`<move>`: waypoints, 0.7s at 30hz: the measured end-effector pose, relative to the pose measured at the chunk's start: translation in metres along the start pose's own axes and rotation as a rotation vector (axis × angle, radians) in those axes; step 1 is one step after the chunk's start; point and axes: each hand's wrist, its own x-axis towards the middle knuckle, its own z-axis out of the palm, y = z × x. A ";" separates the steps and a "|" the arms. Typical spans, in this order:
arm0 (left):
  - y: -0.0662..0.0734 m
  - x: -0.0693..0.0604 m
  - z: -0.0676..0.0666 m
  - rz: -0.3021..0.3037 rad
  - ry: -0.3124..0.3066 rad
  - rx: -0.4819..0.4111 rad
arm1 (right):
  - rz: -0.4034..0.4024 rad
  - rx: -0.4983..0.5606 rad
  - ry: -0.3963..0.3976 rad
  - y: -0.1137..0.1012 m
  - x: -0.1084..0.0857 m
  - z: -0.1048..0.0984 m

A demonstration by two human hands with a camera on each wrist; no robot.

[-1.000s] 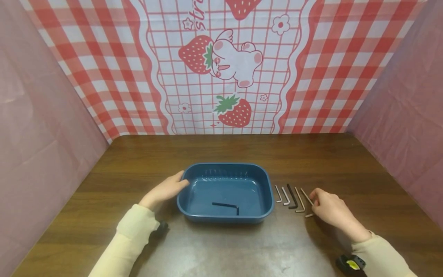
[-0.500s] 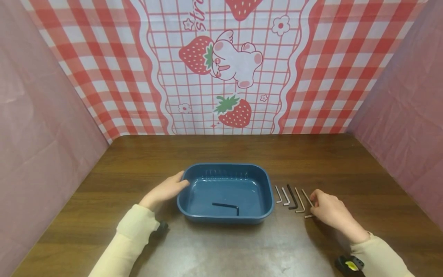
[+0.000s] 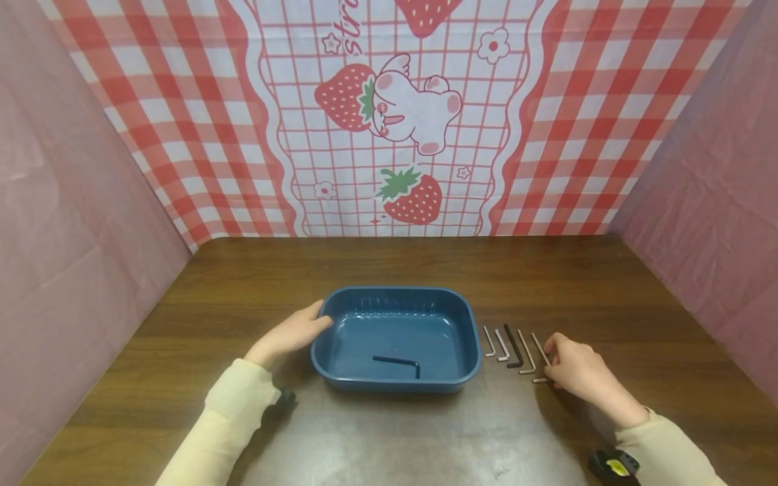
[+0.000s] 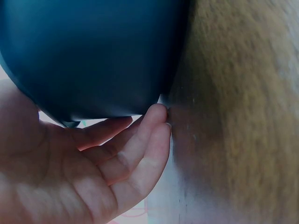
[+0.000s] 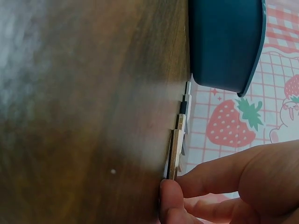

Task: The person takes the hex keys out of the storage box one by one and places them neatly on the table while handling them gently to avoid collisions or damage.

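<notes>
Around the left end of a blue tray (image 3: pixel 395 385) my left hand (image 3: pixel 287 339) holds the rim, thumb over the edge and fingers along the outer wall (image 4: pixel 93 65). Inside the tray lies a black hex key (image 3: pixel 396 360). To the tray's right, my right hand (image 3: pixel 580 368) pinches a bronze-coloured hex key (image 3: pixel 539 347) that lies on the table; the fingers cover part of it. Beside it is a row: another bronze hex key (image 3: pixel 527 352), a black one and two shorter silver hex keys (image 3: pixel 502 345).
The wooden table (image 3: pixel 401 439) reaches back to a red-and-white checked cloth (image 3: pixel 547 169) with strawberries. Pink cloths (image 3: pixel 79 169) hang at both sides. A dark device with a yellow patch (image 3: pixel 615 466) sits at the right wrist.
The hex key under my right fingers has turned slightly, its far tip shifting a little right and its short leg a little left. My left hand and the tray stay put.
</notes>
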 end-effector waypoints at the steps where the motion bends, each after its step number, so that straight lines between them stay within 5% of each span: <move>1: 0.000 0.000 0.000 0.005 0.000 0.003 | -0.003 -0.001 0.002 0.000 0.000 0.000; 16: 0.001 0.000 -0.001 0.014 0.009 0.003 | -0.001 -0.021 -0.048 -0.003 0.004 -0.007; 21: 0.001 -0.001 -0.001 0.010 0.006 0.006 | -0.038 -0.083 -0.004 -0.010 0.011 -0.015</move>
